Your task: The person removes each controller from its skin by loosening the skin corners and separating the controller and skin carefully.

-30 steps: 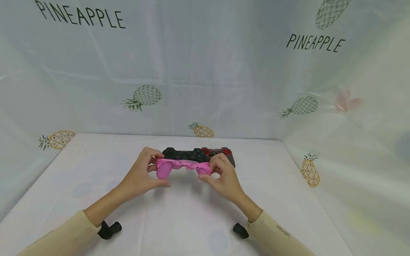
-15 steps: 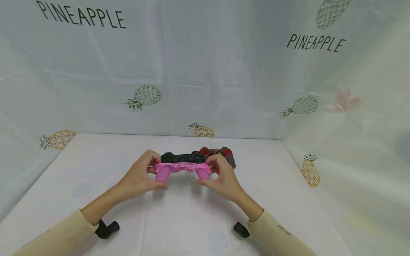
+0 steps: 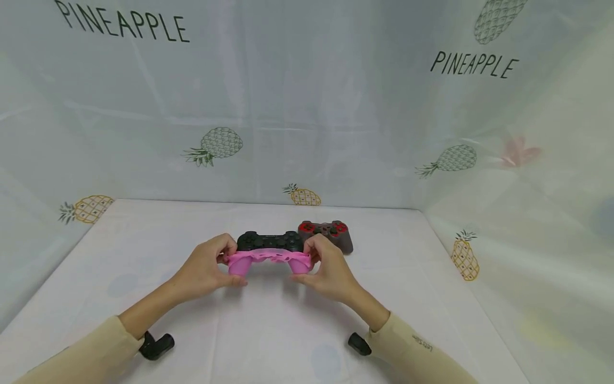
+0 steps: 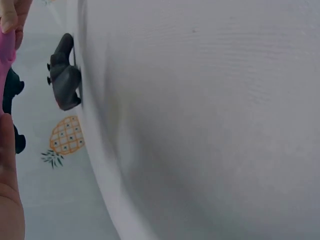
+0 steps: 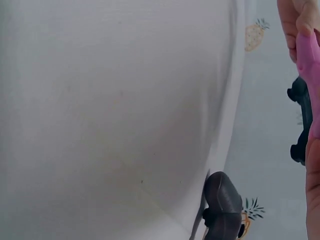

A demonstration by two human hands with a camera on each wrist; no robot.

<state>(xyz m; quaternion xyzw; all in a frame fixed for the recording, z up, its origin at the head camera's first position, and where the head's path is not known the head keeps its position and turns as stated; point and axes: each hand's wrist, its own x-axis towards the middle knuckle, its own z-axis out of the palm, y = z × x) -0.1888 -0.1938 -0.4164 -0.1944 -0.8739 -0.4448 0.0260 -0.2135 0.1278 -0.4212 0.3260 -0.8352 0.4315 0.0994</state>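
Both hands hold a black game controller (image 3: 270,241) above the table, with a pink silicone cover (image 3: 268,258) stretched along its near edge and over its handles. My left hand (image 3: 221,264) pinches the pink cover at the left handle. My right hand (image 3: 309,264) pinches it at the right handle. In the left wrist view the pink cover (image 4: 5,55) and the black controller (image 4: 10,95) show only at the left edge. The right wrist view catches the pink cover (image 5: 310,60) and the black controller (image 5: 302,115) at its right edge.
A second, dark grey controller (image 3: 328,234) with red buttons lies on the white table (image 3: 268,330) just behind my right hand; the wrist views show the grey controller (image 4: 65,75) (image 5: 222,205) too. Pineapple-print sheets (image 3: 307,106) wall in the back and both sides.
Both hands have carried the black controller a little left and nearer, away from the grey one. The pink cover now sits flatter along its near edge.
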